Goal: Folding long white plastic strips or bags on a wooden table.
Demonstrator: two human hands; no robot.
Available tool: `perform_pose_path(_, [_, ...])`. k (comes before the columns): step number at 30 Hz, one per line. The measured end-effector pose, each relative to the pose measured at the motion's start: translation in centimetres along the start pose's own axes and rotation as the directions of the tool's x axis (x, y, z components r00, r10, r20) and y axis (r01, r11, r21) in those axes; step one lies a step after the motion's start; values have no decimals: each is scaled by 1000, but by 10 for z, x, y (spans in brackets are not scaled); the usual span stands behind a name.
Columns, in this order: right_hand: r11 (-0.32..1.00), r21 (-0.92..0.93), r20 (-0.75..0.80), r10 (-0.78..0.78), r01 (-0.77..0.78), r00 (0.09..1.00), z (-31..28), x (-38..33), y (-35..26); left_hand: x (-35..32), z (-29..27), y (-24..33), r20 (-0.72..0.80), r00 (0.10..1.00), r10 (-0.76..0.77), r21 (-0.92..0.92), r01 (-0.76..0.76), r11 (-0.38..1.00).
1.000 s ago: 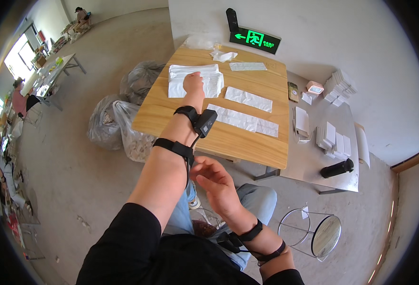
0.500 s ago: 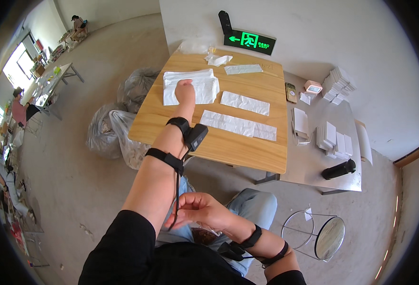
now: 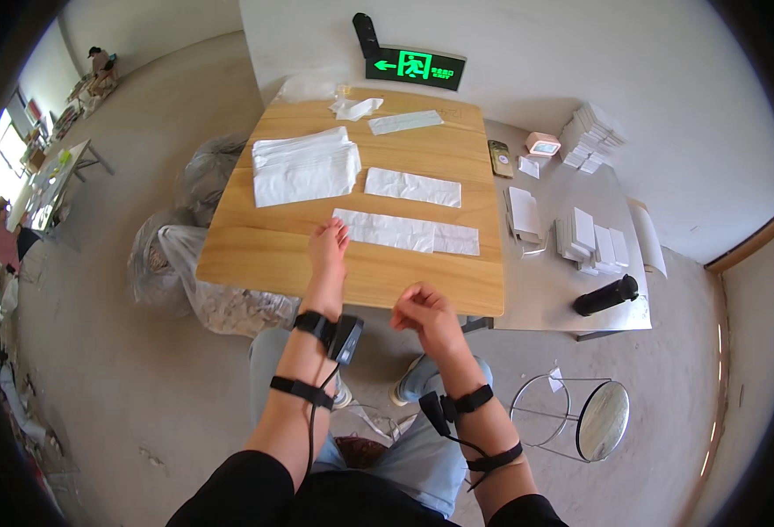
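My left hand [image 3: 328,249] is over the near part of the wooden table [image 3: 264,250], its fingers curled together at the left end of a long white strip [image 3: 396,233]. Whether they grip the strip is hidden. My right hand [image 3: 431,321] hovers by the table's near edge with fingers bent in and thumb close to them; nothing shows in it. Behind the long strip lies a shorter flat white piece [image 3: 413,188]. To its left is a stack of white folded sheets [image 3: 303,167], thin and soft-looking.
Farther back are another white strip [image 3: 404,122] and a crumpled white piece [image 3: 356,108]. The metal side table [image 3: 536,307] holds a black bottle [image 3: 606,295], white boxes [image 3: 590,237], a phone [image 3: 500,159] and a small clock [image 3: 542,144]. Filled plastic bags [image 3: 172,263] and a round stool [image 3: 602,420] flank me.
My left hand has drawn back from the white stack to the long strip's left end. My right hand has risen from my lap to the table edge. The view has shifted.
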State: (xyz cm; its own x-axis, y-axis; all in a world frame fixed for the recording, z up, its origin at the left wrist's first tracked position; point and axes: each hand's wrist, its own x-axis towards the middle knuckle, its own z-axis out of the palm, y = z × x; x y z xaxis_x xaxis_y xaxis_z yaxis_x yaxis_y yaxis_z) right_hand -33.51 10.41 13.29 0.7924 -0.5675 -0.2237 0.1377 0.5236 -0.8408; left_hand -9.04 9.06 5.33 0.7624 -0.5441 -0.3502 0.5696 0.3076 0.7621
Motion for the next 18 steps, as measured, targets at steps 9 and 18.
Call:
perform_pose_path(9, [926,-355,-649,-341,125,680,-114,89,13,-9,19,-52,505,843,183,659,-514,549])
perform_pose_path(18, [338,-891,-451,-592,-303,668,-136,132,14,34,18,-64,829,516,217,541,-838,-71])
